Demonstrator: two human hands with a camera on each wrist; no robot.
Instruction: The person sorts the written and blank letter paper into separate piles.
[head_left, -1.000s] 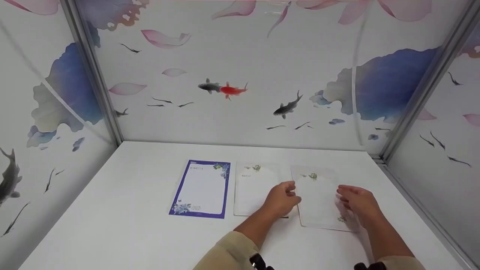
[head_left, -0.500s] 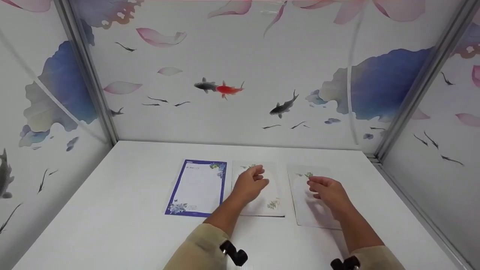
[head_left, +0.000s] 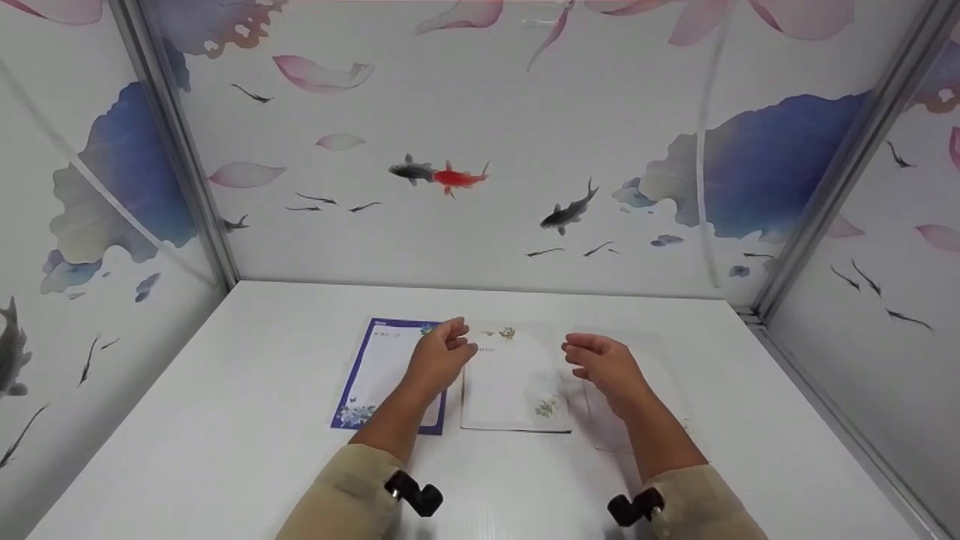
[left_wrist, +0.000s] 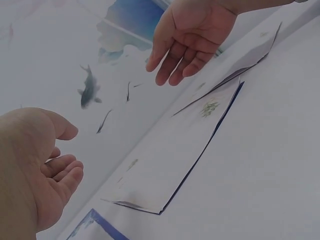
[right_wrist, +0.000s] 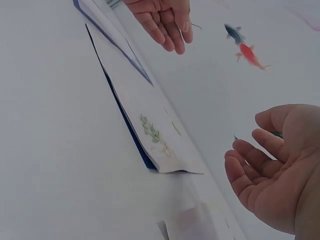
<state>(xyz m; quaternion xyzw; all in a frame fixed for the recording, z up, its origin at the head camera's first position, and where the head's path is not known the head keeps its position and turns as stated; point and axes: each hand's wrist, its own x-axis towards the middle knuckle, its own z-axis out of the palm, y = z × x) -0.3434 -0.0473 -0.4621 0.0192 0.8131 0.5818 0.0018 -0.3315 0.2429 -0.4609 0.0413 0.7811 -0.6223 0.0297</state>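
Observation:
Three printed sheets lie side by side on the white table. At the left is a purple-bordered sheet [head_left: 382,375] with blue flowers in its corners. The middle sheet [head_left: 514,382] is pale with small plant prints; a dark blue edge [left_wrist: 200,145] shows beneath it. A fainter pale sheet [head_left: 645,412] lies at the right. My left hand [head_left: 439,356], fingers loosely bent, hovers over the right side of the purple-bordered sheet. Over the right sheet's upper left part is my right hand [head_left: 606,367], its fingers relaxed and holding nothing. The two palms face each other across the middle sheet.
White walls printed with fish [head_left: 457,178] and petals enclose the table [head_left: 225,450] at the back and sides. Metal posts [head_left: 176,150] stand at the corners. A black clip-like mount [head_left: 414,495] sits at each sleeve.
Both hands have moved left. The left went from between the middle and right sheets to the purple-bordered one; the right went from the right sheet's outer edge to its inner side.

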